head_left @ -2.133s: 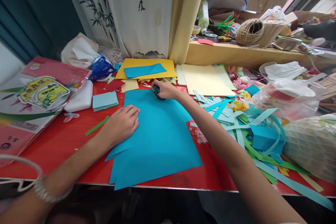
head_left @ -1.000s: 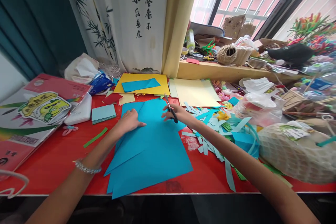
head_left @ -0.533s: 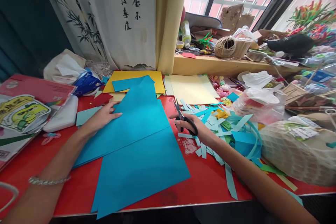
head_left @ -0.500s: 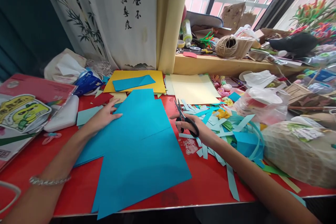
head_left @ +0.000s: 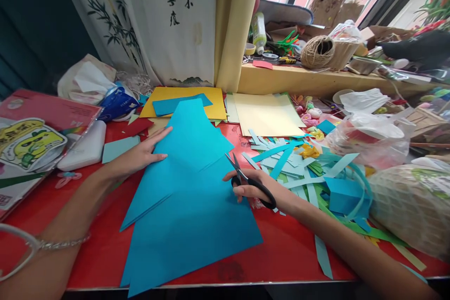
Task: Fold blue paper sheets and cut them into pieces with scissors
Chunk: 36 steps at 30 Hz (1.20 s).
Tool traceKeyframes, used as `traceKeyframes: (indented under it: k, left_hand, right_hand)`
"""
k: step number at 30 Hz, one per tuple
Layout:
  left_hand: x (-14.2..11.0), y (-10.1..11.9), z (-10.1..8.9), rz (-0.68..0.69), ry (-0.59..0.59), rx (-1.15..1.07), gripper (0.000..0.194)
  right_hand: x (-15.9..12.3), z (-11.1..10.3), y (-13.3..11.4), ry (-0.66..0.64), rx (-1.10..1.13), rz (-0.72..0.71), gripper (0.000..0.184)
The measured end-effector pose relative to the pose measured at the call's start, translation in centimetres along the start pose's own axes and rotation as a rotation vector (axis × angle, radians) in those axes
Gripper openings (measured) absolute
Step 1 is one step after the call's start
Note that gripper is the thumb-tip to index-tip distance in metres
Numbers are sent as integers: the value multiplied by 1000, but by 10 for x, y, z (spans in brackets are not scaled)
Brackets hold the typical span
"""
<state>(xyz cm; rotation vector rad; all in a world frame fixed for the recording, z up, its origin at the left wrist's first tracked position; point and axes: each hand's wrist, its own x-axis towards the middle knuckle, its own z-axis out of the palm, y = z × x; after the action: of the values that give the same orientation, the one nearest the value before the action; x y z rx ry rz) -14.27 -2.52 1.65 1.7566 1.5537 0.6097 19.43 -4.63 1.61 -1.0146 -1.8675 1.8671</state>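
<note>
Paper (head_left: 190,239): blue, overlapping sheets, angular edges; front corner at the table's (head_left: 96,262) front edge. Left hand (head_left: 138,154): on the paper, thumb and fingers apart. Right hand (head_left: 264,176): closed around scissors (head_left: 236,168), blades parted. Strips (head_left: 284,165): table's right side.

Left edge crops my view of the pink-and-white paper pack (head_left: 82,108) and white looped cable (head_left: 26,230). Right edge cuts the beige mesh-wrapped bundle (head_left: 404,197) and the blurry orange-green fuzzy stems (head_left: 438,7), upper right. Top edge clips the white calligraphy hanging (head_left: 190,47). Can't count layers in the blue paper sheets (head_left: 193,215), center. Right forearm hides some pale-blue paper strips (head_left: 322,255).
</note>
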Motion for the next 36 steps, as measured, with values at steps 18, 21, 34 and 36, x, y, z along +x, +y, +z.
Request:
traceKeyframes:
  k: [18,21,34,36]
  left_hand:
    - [-23,43,11,286,301,-390,58]
    - [-24,45,12,350,334,-384,58]
    - [-23,46,15,370,326,-354,62]
    - [-23,46,16,355,309,-337,63]
  right_hand:
    - [-4,10,-6,20,-41,96,48]
    - [-6,12,-7,23,-31,122,49]
    - [-5,12,-4,56,-27,73,52]
    - [-4,12,-2,64,-18,65,52]
